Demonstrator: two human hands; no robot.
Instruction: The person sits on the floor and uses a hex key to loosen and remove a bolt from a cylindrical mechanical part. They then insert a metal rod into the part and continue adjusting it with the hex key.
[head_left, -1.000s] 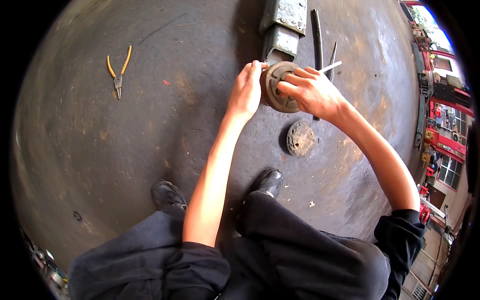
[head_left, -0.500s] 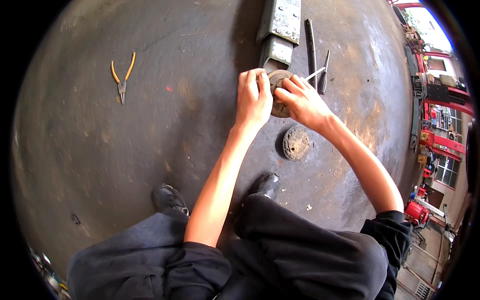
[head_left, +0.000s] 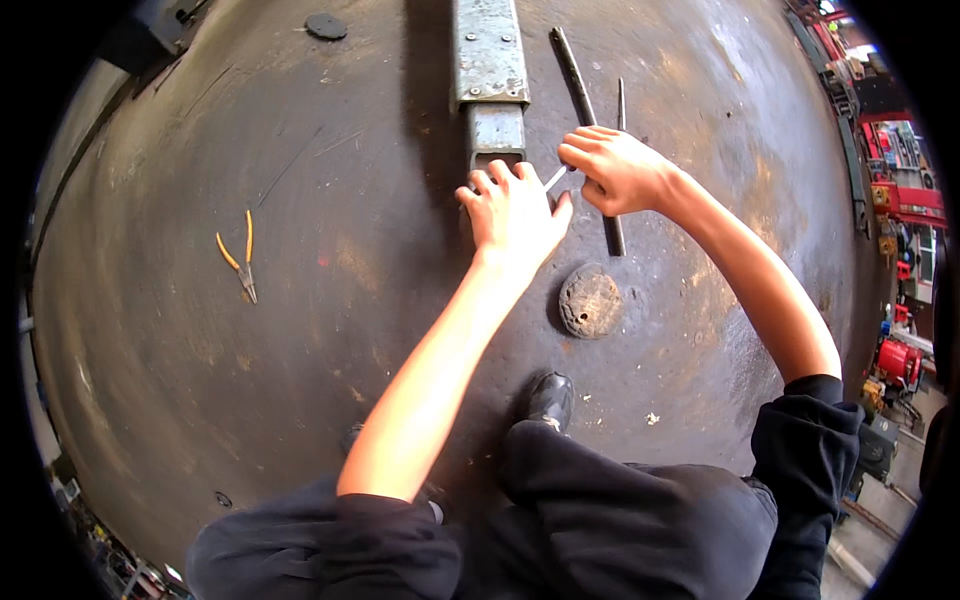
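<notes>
My left hand (head_left: 508, 215) lies spread over the lower end of a grey steel lift arm (head_left: 497, 128), fingers apart and thumb out to the right. Whatever is beneath its palm is hidden. To its right my right hand (head_left: 620, 170) is closed in a fist around a thin tool with a pale shaft (head_left: 556, 179). The shaft points down-left toward my left hand; its handle is mostly covered by my fingers, and I cannot tell its exact kind. Just below the hands, a worn round pad (head_left: 590, 301) with a small hole rests on the floor.
A long dark bar (head_left: 575, 75) lies on the floor beside the lift arm, with a thin dark rod (head_left: 621, 103) further right. Pliers with yellow handles (head_left: 242, 258) lie at left. A dark disc (head_left: 326, 27) is at the far left. Red equipment (head_left: 900, 360) lines the right edge.
Both hands were together at a round metal disc, which is now out of sight. The left hand has spread out; the right has drawn away to the right in a fist. The view has shifted.
</notes>
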